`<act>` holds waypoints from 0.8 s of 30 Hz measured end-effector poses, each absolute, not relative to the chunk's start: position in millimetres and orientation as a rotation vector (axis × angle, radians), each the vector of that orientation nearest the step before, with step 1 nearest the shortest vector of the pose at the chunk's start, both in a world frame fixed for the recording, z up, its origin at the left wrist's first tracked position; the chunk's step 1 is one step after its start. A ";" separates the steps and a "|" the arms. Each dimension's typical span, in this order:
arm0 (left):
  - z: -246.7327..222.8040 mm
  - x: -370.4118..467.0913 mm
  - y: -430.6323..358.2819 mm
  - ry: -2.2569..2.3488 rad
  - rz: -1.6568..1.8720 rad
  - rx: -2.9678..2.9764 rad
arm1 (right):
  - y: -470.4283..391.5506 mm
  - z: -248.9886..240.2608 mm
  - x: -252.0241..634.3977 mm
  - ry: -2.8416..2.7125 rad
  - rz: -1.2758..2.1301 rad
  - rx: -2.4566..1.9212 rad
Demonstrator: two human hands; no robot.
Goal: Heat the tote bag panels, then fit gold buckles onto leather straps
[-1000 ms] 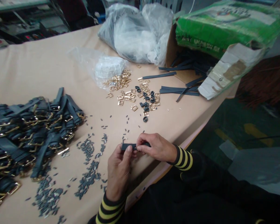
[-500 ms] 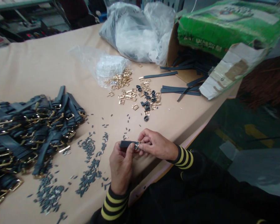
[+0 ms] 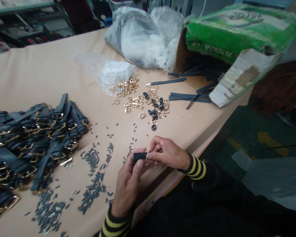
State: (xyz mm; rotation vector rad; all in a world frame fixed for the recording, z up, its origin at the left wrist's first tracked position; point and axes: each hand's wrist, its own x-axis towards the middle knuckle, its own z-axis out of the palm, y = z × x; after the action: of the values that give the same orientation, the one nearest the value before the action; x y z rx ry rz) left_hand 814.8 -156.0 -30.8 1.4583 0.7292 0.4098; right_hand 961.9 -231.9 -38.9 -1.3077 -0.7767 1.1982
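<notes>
Just over the table's near edge, a short dark strap [image 3: 139, 156] lies level between my hands, a small gold buckle [image 3: 147, 153] at its right end. My right hand [image 3: 169, 153] is closed, thumb and fingers pinching that buckle end. Fingers of my left hand [image 3: 127, 184] curl behind and under the strap, with the thumb along its lower side. The left fingertips are partly hidden. Left of my hands are heaps of small dark pieces [image 3: 92, 194]. Loose gold buckles [image 3: 134, 103] and dark rolled loops [image 3: 153, 113] lie beyond them.
A big pile of dark buckled straps [image 3: 39, 141] covers the table's left side. At the back are a clear plastic bag [image 3: 115, 72], a larger stuffed bag [image 3: 145, 39] and a green box [image 3: 212, 39] spilling loose strips [image 3: 189, 97]. The table edge [image 3: 202, 136] slopes away at right.
The strap has moved slightly right and its flat face shows more. My left thumb has slid from the buckle end to below the strap. The right hand keeps its pinch.
</notes>
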 end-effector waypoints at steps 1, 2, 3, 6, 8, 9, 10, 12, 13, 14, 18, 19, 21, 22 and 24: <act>-29.5 812.4 -155.1 0.690 0.361 1.266 | -232.1 -37.0 964.0 -0.809 1.201 -1.313; -29.1 810.5 -154.1 0.658 0.333 1.103 | -232.2 -35.3 965.8 -0.842 1.213 -1.316; -29.6 809.3 -152.9 0.637 0.315 0.981 | -232.1 -33.8 967.1 -0.871 1.230 -1.320; -33.8 809.7 -149.2 0.605 0.277 0.821 | -231.2 -30.6 969.0 -0.913 1.284 -1.318; -35.8 812.2 -147.7 0.599 0.265 0.775 | -230.4 -29.1 969.8 -0.928 1.302 -1.296; -36.0 813.6 -147.4 0.603 0.257 0.769 | -230.1 -28.4 970.4 -0.947 1.308 -1.285; -35.6 815.1 -147.6 0.611 0.245 0.773 | -229.8 -27.9 971.0 -0.975 1.310 -1.284; -33.5 817.5 -148.4 0.635 0.217 0.790 | -229.2 -27.1 972.3 -1.038 1.321 -1.309; -32.1 818.4 -148.8 0.646 0.202 0.791 | -229.0 -26.8 972.9 -1.064 1.328 -1.329; -30.9 819.0 -149.0 0.655 0.188 0.785 | -228.8 -26.5 973.5 -1.084 1.333 -1.347; -29.6 818.8 -147.0 0.662 0.106 0.814 | -228.6 -25.1 978.2 -1.168 1.330 -1.427; -30.3 818.3 -146.0 0.667 0.082 0.840 | -228.9 -24.8 980.3 -1.198 1.331 -1.452; -32.7 817.3 -144.3 0.672 0.051 0.885 | -230.1 -24.6 985.1 -1.253 1.343 -1.496; -34.1 816.9 -143.7 0.669 0.053 0.905 | -231.0 -24.8 987.5 -1.269 1.362 -1.500; -36.9 817.0 -143.0 0.646 0.087 0.956 | -233.3 -25.6 991.4 -1.246 1.434 -1.480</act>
State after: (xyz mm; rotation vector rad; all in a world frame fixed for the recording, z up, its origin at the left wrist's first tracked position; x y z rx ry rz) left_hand 817.0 -143.0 -36.9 0.9558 0.6459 0.0871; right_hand 991.4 -233.3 -25.6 -1.4805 -1.2459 1.4338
